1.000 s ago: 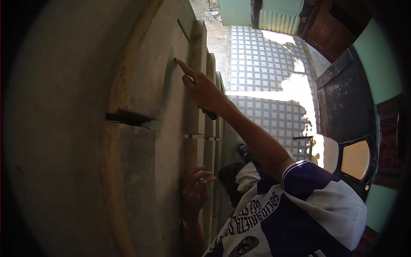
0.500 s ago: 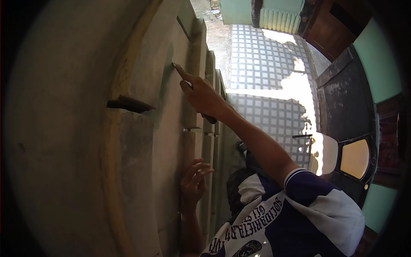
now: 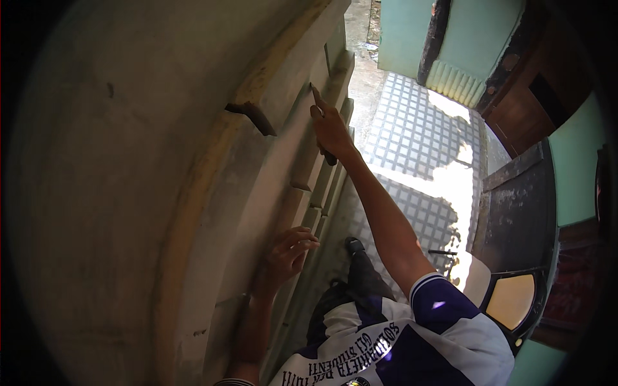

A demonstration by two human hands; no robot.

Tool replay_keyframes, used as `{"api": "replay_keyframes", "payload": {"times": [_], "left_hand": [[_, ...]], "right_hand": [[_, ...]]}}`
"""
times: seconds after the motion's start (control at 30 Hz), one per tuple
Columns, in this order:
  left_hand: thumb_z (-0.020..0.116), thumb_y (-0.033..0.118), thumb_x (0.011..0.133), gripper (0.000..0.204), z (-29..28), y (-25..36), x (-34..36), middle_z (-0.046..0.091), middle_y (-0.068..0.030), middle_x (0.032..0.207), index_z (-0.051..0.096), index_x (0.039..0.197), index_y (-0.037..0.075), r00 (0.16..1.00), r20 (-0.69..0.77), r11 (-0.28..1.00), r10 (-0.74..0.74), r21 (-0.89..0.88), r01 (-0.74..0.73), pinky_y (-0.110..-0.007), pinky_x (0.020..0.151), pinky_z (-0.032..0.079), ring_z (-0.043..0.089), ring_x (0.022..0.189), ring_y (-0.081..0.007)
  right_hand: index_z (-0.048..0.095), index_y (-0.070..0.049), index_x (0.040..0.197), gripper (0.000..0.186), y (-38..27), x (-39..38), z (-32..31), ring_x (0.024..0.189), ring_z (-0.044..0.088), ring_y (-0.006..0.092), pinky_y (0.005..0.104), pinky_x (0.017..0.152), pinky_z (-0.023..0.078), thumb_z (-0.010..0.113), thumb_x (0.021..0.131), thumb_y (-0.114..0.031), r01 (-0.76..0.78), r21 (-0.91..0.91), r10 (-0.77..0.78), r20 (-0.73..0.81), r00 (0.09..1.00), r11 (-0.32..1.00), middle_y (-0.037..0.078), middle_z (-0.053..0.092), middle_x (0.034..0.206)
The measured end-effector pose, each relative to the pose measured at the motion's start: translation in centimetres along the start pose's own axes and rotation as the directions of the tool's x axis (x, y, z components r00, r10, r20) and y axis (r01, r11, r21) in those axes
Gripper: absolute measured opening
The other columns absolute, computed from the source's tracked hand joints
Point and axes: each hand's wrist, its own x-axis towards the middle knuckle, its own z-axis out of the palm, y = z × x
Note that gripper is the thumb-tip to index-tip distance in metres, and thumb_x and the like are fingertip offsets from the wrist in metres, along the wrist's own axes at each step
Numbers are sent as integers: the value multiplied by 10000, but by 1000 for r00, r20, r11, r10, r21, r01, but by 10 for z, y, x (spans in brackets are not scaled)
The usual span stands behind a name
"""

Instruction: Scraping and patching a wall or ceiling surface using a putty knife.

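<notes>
My right hand is closed around a slim knife-like tool. Its narrow pointed tip touches the pale wall face beside a stepped moulding, and its dark handle end sticks out below my fist. The exact kind of blade is too small to tell. My left hand lies against the stepped ledge, nearer to me, with loosely bent fingers and nothing visible in them. A thin greenish strip runs along the wall near the tool's tip.
A dark notch breaks the projecting yellowish wall edge. To the right is a sunlit tiled floor. A chair, a dark panel and green walls stand along the right side.
The view has swung, so the wall and both arms sit differently in it. My right hand still grips the tool against the wall; my left hand stays at the ledge.
</notes>
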Motion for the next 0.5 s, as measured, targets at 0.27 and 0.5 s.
{"api": "replay_keyframes", "payload": {"times": [0.27, 0.5], "left_hand": [[665, -102, 794, 304, 5, 8, -2, 704, -69, 1086, 721, 1027, 85, 999, -5, 999, -33, -24, 33, -428, 985, 543, 672, 1132, -272], [671, -54, 794, 407, -2, 27, -13, 701, -78, 1122, 697, 1174, 90, 998, -27, 997, -64, 43, 65, -411, 967, 573, 677, 1121, -282]], "right_hand": [[362, -219, 1596, 558, 7, -19, -7, 468, 604, 205, 420, 510, 535, 414, 1042, -254, 23, -60, -21, 33, 999, 998, 148, 612, 632], [354, -237, 1602, 550, 5, -48, 10, 549, 582, 219, 407, 617, 500, 419, 1055, -232, 83, -96, -80, 28, 996, 992, 193, 567, 636]]}}
